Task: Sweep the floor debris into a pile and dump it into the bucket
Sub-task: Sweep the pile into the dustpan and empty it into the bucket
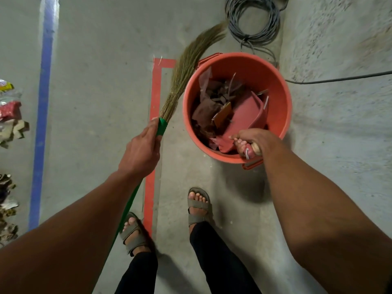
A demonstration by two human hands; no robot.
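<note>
An orange bucket (277,98) stands on the concrete floor just ahead of my feet. Inside it lie brown scraps, leaves and bits of card (214,96). My right hand (251,141) grips the handle of a pink dustpan (248,115), which is tipped down inside the bucket over the near rim. My left hand (141,151) holds a grass broom (186,64) at the green binding where the green handle meets the bristles. The bristles point away from me, left of the bucket, their tips curving right.
Red tape (156,98) marks a corner left of the bucket and a blue tape line (43,102) runs further left. Wrappers and scraps (9,115) lie along the left edge. A grey cable coil (253,18) and a black cable (339,78) lie beyond the bucket.
</note>
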